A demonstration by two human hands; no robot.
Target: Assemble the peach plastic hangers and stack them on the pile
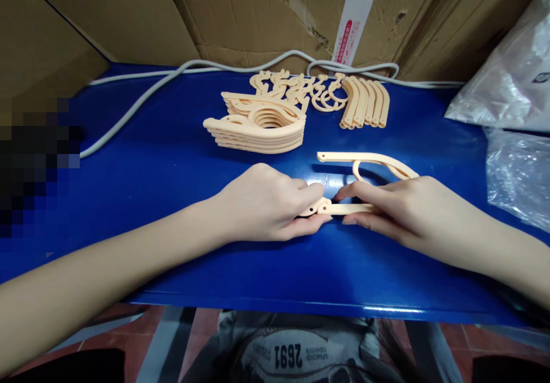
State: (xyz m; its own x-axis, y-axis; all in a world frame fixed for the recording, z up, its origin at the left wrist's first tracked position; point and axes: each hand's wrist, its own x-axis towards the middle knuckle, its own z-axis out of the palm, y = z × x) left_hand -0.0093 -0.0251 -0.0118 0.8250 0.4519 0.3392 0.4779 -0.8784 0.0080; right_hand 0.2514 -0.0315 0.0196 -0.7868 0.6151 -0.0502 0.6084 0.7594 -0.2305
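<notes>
Left hand (270, 205) pinched closed on small piece (317, 205), its end touching the bar (350, 209). Right hand (399, 205) half curled, thumb and fingers gripping the bar; both over blue table (258, 274). Behind: part stack (258, 137), hooks (301, 88), row of tubes (365, 102). White bag (502, 74) at right, contents not visible; clear plastic (519, 171) below it. Cardboard (258, 16) behind, inside not shown.

Looped cream piece (350, 209); second part (314, 207), mostly covered, at its end.
</notes>
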